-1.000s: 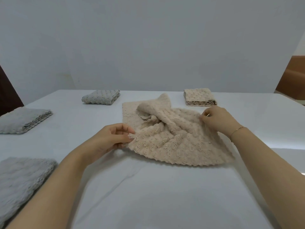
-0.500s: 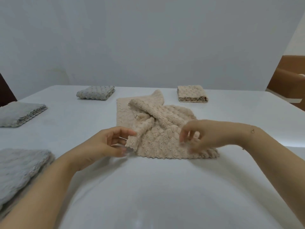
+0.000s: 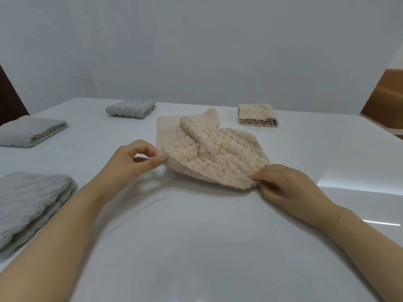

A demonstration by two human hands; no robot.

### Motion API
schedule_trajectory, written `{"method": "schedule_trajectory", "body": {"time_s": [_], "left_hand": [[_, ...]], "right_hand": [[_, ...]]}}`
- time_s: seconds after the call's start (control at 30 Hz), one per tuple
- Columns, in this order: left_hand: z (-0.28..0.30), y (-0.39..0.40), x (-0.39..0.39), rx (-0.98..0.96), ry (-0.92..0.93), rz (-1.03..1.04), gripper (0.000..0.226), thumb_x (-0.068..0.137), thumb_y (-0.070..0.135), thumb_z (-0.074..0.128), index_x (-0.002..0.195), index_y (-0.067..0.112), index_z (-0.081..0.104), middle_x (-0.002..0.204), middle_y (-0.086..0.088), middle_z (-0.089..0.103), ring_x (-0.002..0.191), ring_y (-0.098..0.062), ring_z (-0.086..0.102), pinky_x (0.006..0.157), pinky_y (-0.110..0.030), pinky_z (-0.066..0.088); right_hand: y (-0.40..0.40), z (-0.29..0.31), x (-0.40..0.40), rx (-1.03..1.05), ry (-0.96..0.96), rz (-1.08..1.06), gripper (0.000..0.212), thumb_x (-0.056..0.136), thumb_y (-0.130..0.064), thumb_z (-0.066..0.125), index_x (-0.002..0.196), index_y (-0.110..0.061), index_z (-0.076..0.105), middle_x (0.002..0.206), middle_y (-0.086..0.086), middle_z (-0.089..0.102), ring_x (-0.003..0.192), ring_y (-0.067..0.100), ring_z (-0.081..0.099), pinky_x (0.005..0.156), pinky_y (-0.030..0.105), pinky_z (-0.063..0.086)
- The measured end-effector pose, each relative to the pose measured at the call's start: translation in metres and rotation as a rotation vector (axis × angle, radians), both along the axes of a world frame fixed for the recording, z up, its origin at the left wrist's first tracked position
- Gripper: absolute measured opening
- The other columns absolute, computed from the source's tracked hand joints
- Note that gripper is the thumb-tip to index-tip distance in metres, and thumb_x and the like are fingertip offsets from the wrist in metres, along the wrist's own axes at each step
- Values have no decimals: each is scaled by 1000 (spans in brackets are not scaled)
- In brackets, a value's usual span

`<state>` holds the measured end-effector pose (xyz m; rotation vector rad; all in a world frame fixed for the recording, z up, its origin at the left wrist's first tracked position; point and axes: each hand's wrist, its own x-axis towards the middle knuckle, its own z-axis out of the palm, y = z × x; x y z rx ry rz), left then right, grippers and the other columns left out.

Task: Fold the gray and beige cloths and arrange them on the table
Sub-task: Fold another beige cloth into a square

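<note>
**Beige cloth pinched at both near corners**

The rumpled beige cloth (image 3: 209, 153) lies mid-table (image 3: 196, 247), bare white surface between it and the person. The left hand (image 3: 130, 162) pinches its left corner; the right hand (image 3: 285, 184) pinches the near right corner. Folded gray cloths (image 3: 30, 205) line the left edge.

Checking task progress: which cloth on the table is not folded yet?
The beige cloth pinched by both hands, rumpled at centre; the other four lie folded.
</note>
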<state>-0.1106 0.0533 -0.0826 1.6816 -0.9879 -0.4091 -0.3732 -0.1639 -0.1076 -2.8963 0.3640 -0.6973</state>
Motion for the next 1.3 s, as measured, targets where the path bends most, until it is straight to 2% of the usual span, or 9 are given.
{"method": "schedule_trajectory", "body": {"time_s": [0.07, 0.17, 0.33, 0.53, 0.63, 0.8, 0.93, 1.13, 1.3], "left_hand": [[0, -2, -1, -34, 23, 2, 27, 73, 40, 70, 77, 14, 62, 97, 9, 65, 85, -4, 66, 85, -21, 42], [1, -3, -3, -73, 90, -46, 27, 77, 32, 69, 81, 7, 60, 101, 8, 71, 91, -2, 65, 85, -18, 42], [6, 3, -18, -139, 74, -76, 20, 89, 24, 61, 78, 8, 56, 70, 6, 63, 66, -1, 57, 63, -5, 40], [0, 42, -36, -189, 111, -50, 57, 64, 65, 70, 79, 11, 58, 70, -21, 52, 66, -23, 49, 69, -29, 44], [-3, 61, -53, -144, 157, -54, 63, 56, 71, 72, 77, 13, 59, 64, -19, 53, 56, -21, 51, 55, -22, 47], [-4, 83, -72, -91, 217, -12, 43, 59, 60, 68, 69, 19, 59, 51, -1, 46, 44, -9, 44, 44, -15, 42], [-8, 94, -78, -55, 271, 22, 61, 45, 73, 74, 69, 19, 59, 51, 2, 35, 43, -6, 33, 41, -13, 35], [-3, 101, -80, -32, 349, 40, 63, 40, 72, 78, 69, 18, 60, 56, -1, 45, 44, -8, 37, 40, -13, 35], [10, 82, -70, -72, 314, 192, 28, 85, 34, 61, 84, 7, 57, 53, 2, 52, 41, -6, 45, 42, -14, 40]], "right_hand": [[1, 2, -2, 103, -87, -26, 31, 82, -25, 50, 107, -21, 69, 92, -33, 54, 88, -13, 52, 78, 2, 37], [2, 8, -6, 358, -238, -55, 32, 85, -10, 59, 112, -25, 65, 93, -12, 65, 90, 2, 59, 82, 8, 42], [1, 26, -16, 650, -210, -61, 19, 80, -5, 71, 86, -22, 72, 84, -8, 71, 81, 3, 62, 73, 7, 43], [7, 56, -29, 1044, 47, 116, 11, 68, -3, 73, 77, -8, 76, 77, 5, 71, 67, 7, 62, 56, 13, 46], [9, 60, -34, 1082, 222, 233, 10, 72, 0, 76, 74, -9, 75, 66, 2, 66, 57, 6, 58, 52, 12, 42], [11, 59, -34, 1090, 407, 339, 17, 68, -23, 80, 81, -13, 76, 69, 5, 64, 62, 11, 57, 57, 17, 45], [9, 59, -36, 1177, 448, 398, 29, 65, -28, 82, 88, -12, 76, 76, 7, 70, 66, 13, 65, 60, 20, 51], [2, 53, -37, 1190, 383, 346, 52, 59, -37, 88, 100, -9, 73, 91, 29, 63, 79, 29, 60, 69, 28, 52], [7, 52, -13, 1170, 175, 146, 42, 64, -32, 84, 102, -18, 73, 95, 8, 67, 90, 15, 65, 75, 17, 52]]}}
